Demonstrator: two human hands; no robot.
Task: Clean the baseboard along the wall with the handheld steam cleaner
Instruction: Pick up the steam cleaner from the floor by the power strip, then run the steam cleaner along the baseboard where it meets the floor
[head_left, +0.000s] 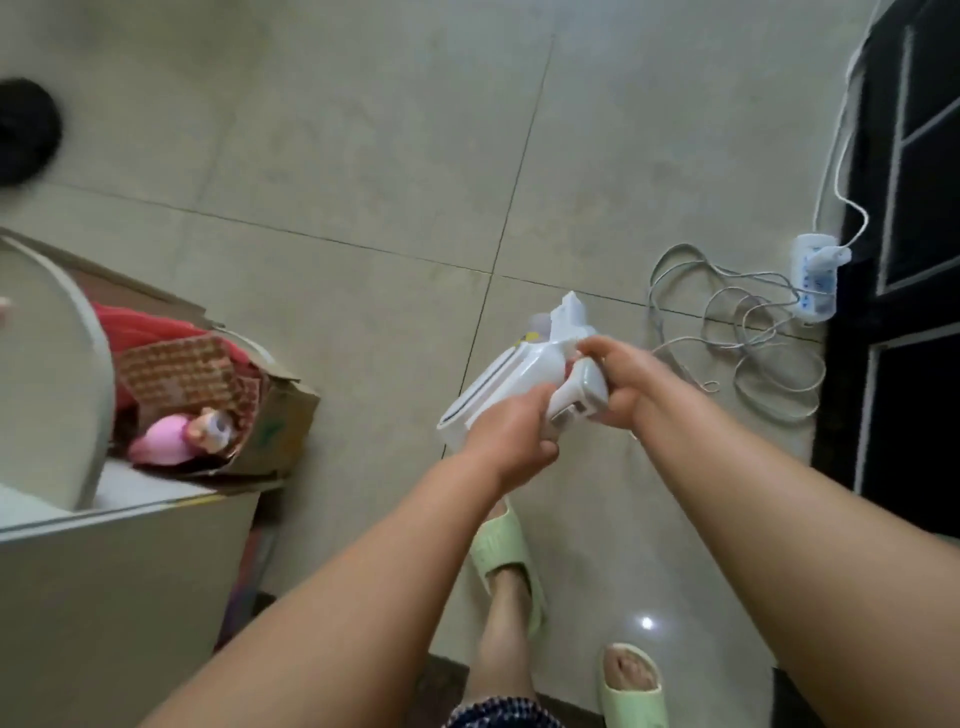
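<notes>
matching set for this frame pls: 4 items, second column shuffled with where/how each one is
Items
1. steam cleaner
2. power strip
3. pink doll
4. green slippers

Places or states
A. lying in the open cardboard box at left
B. on the person's feet, on the tiled floor
C. held over the floor by the left hand and the right hand
D. on the floor by the dark cabinet, a white plug in it and coiled cord beside it

Pairs: 1-C, 2-D, 3-A, 4-B
</notes>
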